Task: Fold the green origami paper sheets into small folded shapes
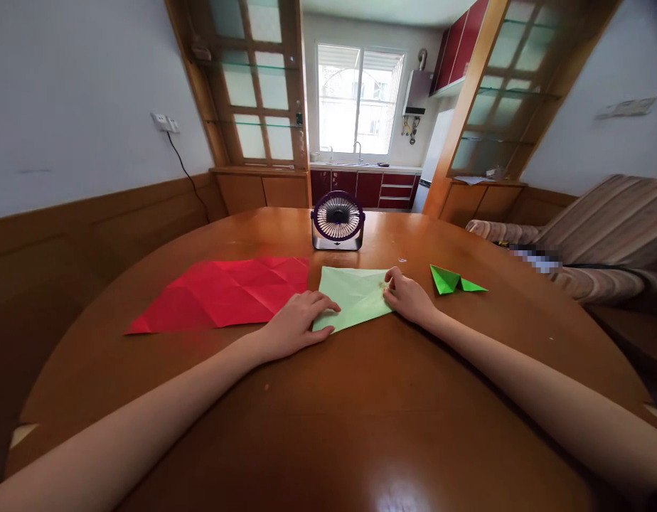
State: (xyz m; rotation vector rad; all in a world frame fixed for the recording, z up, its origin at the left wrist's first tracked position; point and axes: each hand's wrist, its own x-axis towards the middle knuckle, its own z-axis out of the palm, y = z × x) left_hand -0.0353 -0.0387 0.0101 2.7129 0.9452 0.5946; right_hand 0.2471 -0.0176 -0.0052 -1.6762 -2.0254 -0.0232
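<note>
A creased sheet of light green paper [353, 290] lies on the table between my two hands. My left hand [301, 316] rests at its lower left corner, thumb and fingers apart, with fingertips on the sheet. At the right edge, the curled fingers of my right hand [406, 295] pinch the light green paper. Left of it spreads a larger red paper [230, 291] with fold lines, its right end close to my left hand. A folded bright green paper piece [446, 280] with pointed ends sits to the right of my right hand.
A small fan [338, 219] stands on the wooden table [328, 427] beyond the papers. A striped sofa [611, 227] is on the right. Wooden cabinets with glass shelves flank a kitchen opening with a window [360, 99]. A cord [184, 167] hangs from the left wall socket.
</note>
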